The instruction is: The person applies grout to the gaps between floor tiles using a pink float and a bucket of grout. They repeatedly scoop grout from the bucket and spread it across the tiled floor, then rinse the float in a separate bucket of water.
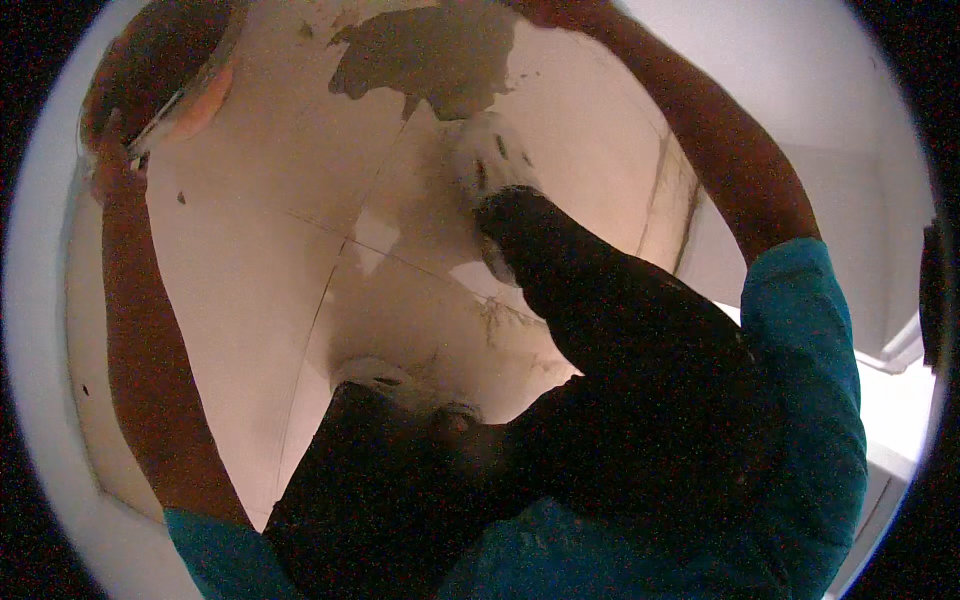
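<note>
At the far left, my left hand point(120, 170) is closed on the rim of a round, orange-sided bucket point(207, 105). The bucket looks tilted, and a dark grey mass point(160, 55) shows inside it. A wet-looking grey patch of what appears to be mortar point(440, 60) lies spread on the pale tiled floor point(240, 270) at the far middle. My right hand point(555, 10) reaches to the right end of that patch at the upper edge of the view. Its fingers are cut off and dark, so whatever it may hold is hidden.
My feet, in pale, dusty shoes point(490, 150), stand on the tiles just short of the grey patch. A pale wall point(45, 300) curves along the left. On the right, a dirty floor edge point(675, 200) meets a white wall point(800, 80). Small crumbs dot the floor.
</note>
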The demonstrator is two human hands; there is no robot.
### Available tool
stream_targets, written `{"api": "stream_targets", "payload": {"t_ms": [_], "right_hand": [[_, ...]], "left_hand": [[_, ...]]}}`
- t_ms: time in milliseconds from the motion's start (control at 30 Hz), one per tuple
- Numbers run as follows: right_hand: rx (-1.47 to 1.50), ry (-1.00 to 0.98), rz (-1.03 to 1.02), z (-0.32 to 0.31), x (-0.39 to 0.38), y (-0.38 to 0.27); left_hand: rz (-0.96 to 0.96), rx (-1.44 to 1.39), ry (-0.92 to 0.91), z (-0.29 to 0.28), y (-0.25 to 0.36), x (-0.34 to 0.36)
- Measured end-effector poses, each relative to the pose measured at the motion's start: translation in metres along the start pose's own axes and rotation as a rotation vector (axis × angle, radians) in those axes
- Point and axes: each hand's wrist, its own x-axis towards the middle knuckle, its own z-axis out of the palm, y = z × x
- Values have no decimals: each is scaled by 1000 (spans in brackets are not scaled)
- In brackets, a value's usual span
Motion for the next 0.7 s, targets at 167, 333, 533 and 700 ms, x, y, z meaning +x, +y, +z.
{"api": "stream_targets", "payload": {"t_ms": [167, 333, 533, 700], "right_hand": [[117, 105, -117, 16, -37, -107], [844, -16, -249, 6, -12, -178], [764, 371, -116, 100, 106, -145], [620, 313, -62, 121, 104, -79]], "left_hand": [[53, 8, 0, -12, -1, 2], [136, 62, -128, -61, 3, -15], [121, 144, -472, -92, 41, -57], [6, 56, -205, -132, -2, -97]]}}
